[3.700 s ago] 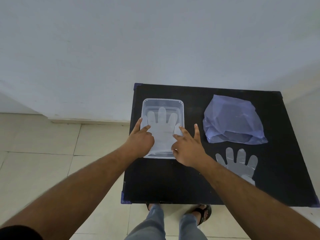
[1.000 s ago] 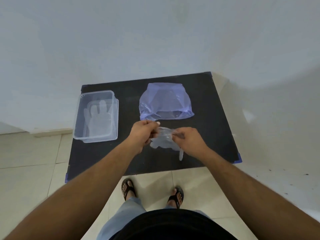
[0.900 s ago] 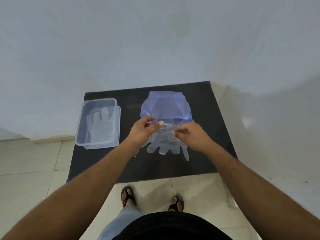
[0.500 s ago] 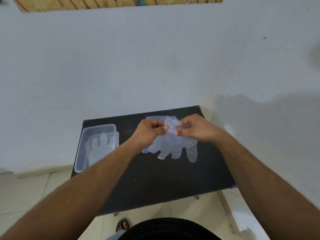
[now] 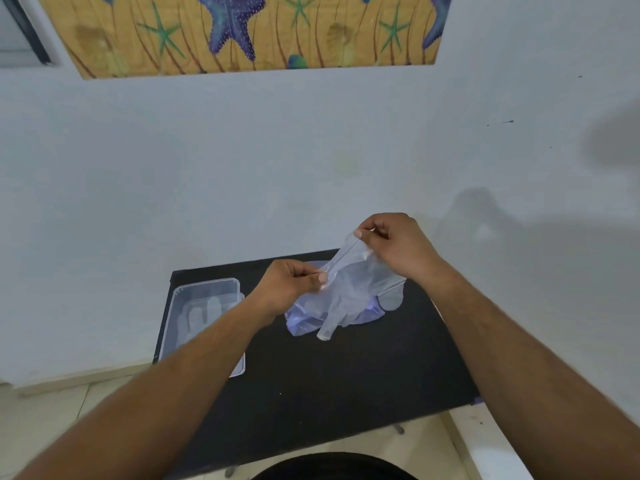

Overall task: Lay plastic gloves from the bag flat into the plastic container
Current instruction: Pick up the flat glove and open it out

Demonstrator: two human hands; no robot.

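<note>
A clear plastic glove (image 5: 349, 289) hangs in the air above the black table (image 5: 329, 372), fingers pointing down. My left hand (image 5: 287, 289) pinches one side of its cuff. My right hand (image 5: 391, 247) pinches the other side, higher up. Behind and below the glove lies the bluish plastic bag (image 5: 304, 320), partly hidden by it. The clear plastic container (image 5: 204, 289) sits at the table's left end with one glove (image 5: 204, 313) lying flat inside; my left forearm covers its near part.
A white wall stands right behind the table, with a starfish picture (image 5: 242, 29) high on it. Tiled floor (image 5: 52, 410) lies to the left and in front. The table's right corner (image 5: 478, 400) is close to a white ledge.
Both hands have lifted the glove off the table and raised it, the right hand higher than the left. The view has tilted up, showing the picture on the wall.
</note>
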